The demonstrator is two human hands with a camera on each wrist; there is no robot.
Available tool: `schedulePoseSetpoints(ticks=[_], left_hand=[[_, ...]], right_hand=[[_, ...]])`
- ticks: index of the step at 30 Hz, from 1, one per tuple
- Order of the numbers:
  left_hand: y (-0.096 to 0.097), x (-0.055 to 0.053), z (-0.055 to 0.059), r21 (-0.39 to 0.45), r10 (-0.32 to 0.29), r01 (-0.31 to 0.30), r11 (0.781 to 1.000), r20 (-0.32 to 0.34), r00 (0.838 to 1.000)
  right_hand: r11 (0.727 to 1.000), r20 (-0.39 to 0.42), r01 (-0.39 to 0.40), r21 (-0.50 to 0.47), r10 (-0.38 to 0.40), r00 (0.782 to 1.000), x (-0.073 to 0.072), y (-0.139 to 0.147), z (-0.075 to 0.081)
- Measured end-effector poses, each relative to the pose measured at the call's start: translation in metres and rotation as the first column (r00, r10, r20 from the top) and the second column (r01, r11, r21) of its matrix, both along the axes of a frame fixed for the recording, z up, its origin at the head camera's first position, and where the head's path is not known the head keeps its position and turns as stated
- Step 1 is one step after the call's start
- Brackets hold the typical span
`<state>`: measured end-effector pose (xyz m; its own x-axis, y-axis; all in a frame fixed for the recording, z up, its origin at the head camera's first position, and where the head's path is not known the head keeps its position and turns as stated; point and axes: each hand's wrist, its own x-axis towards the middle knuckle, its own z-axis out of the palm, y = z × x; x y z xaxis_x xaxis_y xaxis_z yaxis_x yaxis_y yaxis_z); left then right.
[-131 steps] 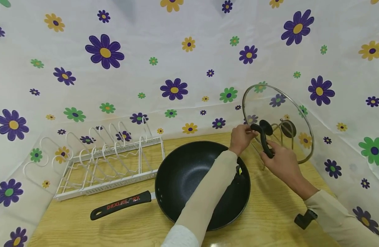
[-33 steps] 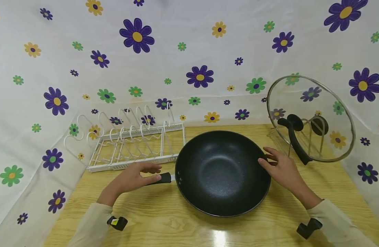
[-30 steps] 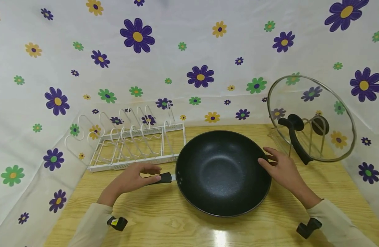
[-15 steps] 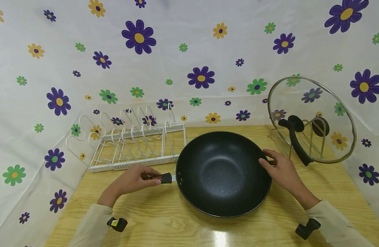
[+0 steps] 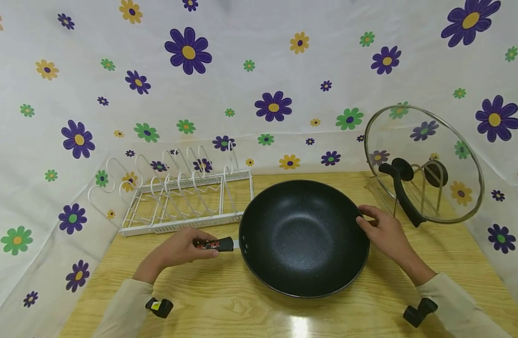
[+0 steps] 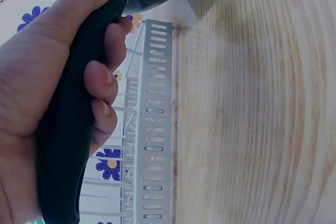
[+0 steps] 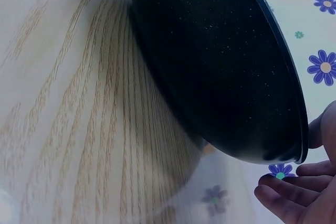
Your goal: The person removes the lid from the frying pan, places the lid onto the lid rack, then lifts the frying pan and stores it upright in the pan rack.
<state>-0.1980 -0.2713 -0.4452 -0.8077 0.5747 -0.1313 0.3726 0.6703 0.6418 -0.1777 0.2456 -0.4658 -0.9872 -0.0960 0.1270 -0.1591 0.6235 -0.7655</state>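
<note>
A black wok [image 5: 303, 239] sits on the wooden table, its long handle [image 5: 218, 244] pointing left. My left hand [image 5: 183, 246] grips that handle; in the left wrist view the fingers [image 6: 107, 80] curl round it and the thumb lies along it. At the wok's right rim is my right hand [image 5: 383, 232], thumb over the inner edge and index finger outside, pinching the rim. The right wrist view has its other fingers [image 7: 294, 195] loosely spread below the rim end. A glass lid [image 5: 381, 126] with a black handle [image 5: 404, 199] stands tilted at the right, held by neither hand.
A white wire dish rack [image 5: 187, 224] stands behind my left hand. Thin wire loops [image 5: 423, 188] and a round black piece [image 5: 435, 173] show through the lid. Flower-print sheeting [image 5: 225, 89] surrounds the wooden table [image 5: 225, 295] at the back and sides.
Both hands have left the lid, which now stands by itself, and moved to the wok. Lately the left thumb has shifted down on the handle, exposing its red lettering. The wok stays put.
</note>
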Motion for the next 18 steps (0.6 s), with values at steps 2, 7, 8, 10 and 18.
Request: schedulePoseSetpoints(ticks=[2,7,8,10,18], left_hand=[[0.0007,-0.0001,-0.0002,0.007,-0.002,0.002,1.000,-0.002,1.000],[0.0008,0.0000,-0.0006,0.010,0.008,-0.008,1.000,0.017,1.000],[0.0007,0.0001,-0.0007,0.008,0.010,-0.010,1.000,0.020,1.000],[0.0005,0.0001,-0.0010,0.007,0.014,-0.014,1.000,0.024,1.000],[-0.0006,0.0000,-0.0018,0.005,0.017,-0.018,1.000,0.027,0.999]], right_hand=[[1.000,-0.002,0.001,-0.001,-0.001,1.000,-0.0005,0.0006,-0.0008],[1.000,-0.005,0.006,-0.001,-0.006,1.000,-0.0018,0.0010,-0.0017],[1.000,-0.004,0.008,0.000,-0.008,1.000,-0.0018,0.0010,-0.0016],[1.000,-0.001,0.011,0.002,-0.011,1.000,-0.0018,0.0009,-0.0012],[1.000,0.005,0.010,0.012,-0.010,1.000,-0.0023,0.0012,0.0000]])
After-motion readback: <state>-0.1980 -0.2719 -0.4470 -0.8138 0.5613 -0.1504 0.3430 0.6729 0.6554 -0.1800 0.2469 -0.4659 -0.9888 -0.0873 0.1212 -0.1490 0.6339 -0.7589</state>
